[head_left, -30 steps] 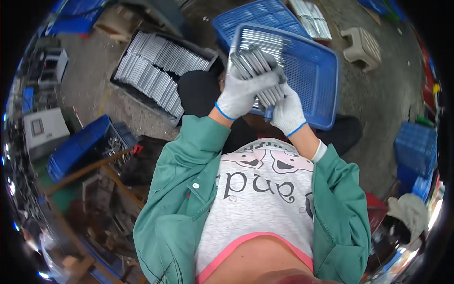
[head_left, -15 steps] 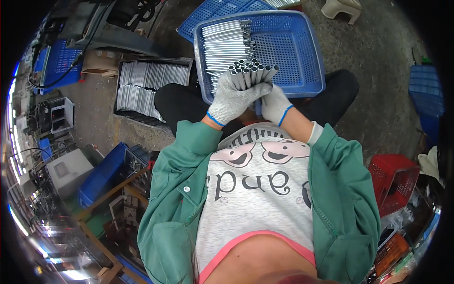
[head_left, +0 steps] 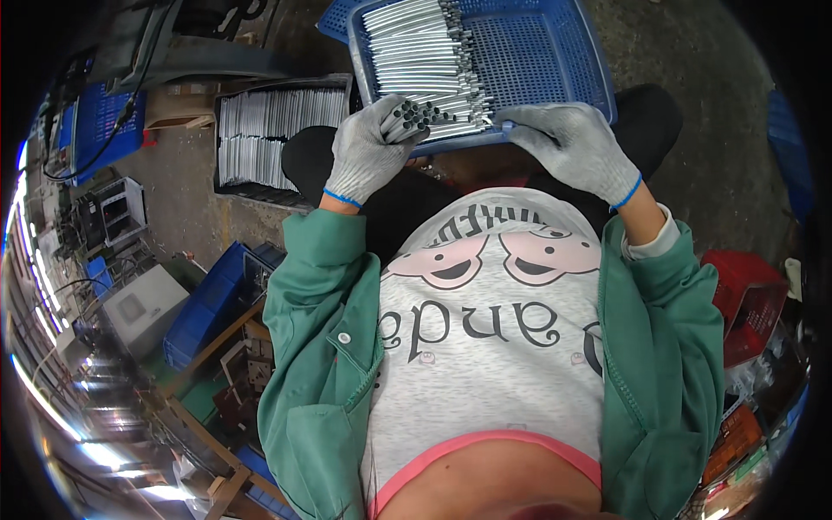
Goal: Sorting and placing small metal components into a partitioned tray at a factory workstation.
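Plainly, nearest of all are the printed grey shirt [head_left: 485, 347] and the open green jacket [head_left: 316, 407]. Beyond them, the left hand [head_left: 368, 160], in a pale knitted glove, is closed around a bundle of metal tubes [head_left: 416, 117], their open ends showing at the near left corner of the blue basket [head_left: 598, 65]. The gloved right hand [head_left: 576, 152] is well apart from it, fingers partly curled, with a small blue thing [head_left: 508, 126] between thumb and forefinger; the rest of that piece is hidden. Inside the basket, more tubes [head_left: 412, 56] lie side by side along the left, their ends uneven. Left of it, a black crate [head_left: 260, 198] holds two packed rows of tubes. Farther out stand a red basket [head_left: 745, 303] on the right and a white box [head_left: 143, 308] on the left.
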`<state>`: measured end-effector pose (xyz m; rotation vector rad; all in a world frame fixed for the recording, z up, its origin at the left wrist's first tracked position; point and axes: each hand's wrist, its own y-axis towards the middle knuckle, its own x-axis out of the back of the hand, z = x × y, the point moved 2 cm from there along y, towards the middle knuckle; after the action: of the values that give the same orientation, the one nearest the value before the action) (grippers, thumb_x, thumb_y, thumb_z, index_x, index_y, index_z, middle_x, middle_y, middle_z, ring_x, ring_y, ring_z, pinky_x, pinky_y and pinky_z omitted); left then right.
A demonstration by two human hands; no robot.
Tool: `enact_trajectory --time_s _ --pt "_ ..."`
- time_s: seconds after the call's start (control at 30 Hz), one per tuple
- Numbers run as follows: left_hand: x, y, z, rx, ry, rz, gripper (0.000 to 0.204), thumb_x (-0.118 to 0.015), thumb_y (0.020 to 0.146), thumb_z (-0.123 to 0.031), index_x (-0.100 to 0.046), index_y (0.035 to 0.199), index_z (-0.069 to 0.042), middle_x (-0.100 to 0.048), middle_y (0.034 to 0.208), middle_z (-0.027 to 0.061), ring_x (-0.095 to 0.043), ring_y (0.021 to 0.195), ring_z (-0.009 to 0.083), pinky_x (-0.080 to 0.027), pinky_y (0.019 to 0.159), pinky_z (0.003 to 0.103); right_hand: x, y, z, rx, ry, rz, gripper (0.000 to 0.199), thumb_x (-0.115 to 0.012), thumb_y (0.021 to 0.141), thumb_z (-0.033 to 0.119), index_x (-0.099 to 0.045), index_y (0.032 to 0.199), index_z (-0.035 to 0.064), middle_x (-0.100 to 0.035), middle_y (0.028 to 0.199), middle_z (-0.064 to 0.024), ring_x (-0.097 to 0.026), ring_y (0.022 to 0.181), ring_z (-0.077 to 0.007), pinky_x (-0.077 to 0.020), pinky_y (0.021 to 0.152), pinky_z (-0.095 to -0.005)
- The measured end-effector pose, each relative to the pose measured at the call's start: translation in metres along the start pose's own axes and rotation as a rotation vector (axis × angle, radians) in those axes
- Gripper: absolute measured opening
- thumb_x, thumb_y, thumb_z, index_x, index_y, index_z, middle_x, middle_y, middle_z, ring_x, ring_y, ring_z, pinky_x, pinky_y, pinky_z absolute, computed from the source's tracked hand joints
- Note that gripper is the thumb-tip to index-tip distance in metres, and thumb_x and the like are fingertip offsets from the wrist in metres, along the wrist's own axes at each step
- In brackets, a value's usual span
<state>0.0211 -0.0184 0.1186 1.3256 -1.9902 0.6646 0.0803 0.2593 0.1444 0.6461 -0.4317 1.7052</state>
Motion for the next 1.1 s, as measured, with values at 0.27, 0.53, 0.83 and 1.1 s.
enact_trajectory --time_s 0.27,0.53,0.83,1.1 --pt "-0.003 -0.003 -0.003 -0.159 0.058 -0.034 0.034 -0.085 0.072 -0.006 -0.074 0.104 -0.008 -0.074 0.085 0.0047 -0.067 0.068 0.0148 -0.053 0.063 0.027 0.0 0.004 0.006 0.008 -0.13 0.133 0.026 -0.068 0.091 0.024 -0.079 0.11 0.0103 -0.077 0.079 -0.0081 -0.064 0.054 -0.0229 -0.0527 0.058 -0.0319" --pt "-0.006 -0.003 -0.007 -0.237 0.072 -0.058 0.035 -0.082 0.071 -0.002 -0.074 0.104 -0.008 -0.074 0.083 0.0042 -0.066 0.065 0.0154 -0.053 0.061 0.028 0.002 0.006 0.004 -0.008 -0.107 0.156 0.023 -0.069 0.091 0.018 -0.08 0.11 0.0095 -0.075 0.074 -0.0102 -0.051 0.048 -0.019 -0.0425 0.052 -0.0307" --pt "-0.007 0.0 -0.003 -0.217 0.057 -0.029 0.036 -0.081 0.069 -0.001 -0.074 0.103 -0.009 -0.074 0.084 0.0039 -0.066 0.065 0.016 -0.053 0.062 0.028 0.007 0.009 0.01 -0.055 -0.171 0.226 0.024 -0.066 0.093 0.023 -0.08 0.109 0.0107 -0.076 0.079 -0.0086 -0.065 0.056 -0.0225 -0.0521 0.059 -0.0318" --pt "-0.008 -0.001 -0.013 -0.311 0.074 -0.061 0.038 -0.079 0.065 0.0 -0.074 0.102 -0.009 -0.074 0.085 0.0042 -0.067 0.069 0.019 -0.054 0.066 0.03 0.0 0.009 0.004 -0.027 -0.222 0.141 0.023 -0.067 0.092 0.019 -0.08 0.108 0.0096 -0.075 0.073 -0.0113 -0.054 0.047 -0.0183 -0.0428 0.05 -0.0309"
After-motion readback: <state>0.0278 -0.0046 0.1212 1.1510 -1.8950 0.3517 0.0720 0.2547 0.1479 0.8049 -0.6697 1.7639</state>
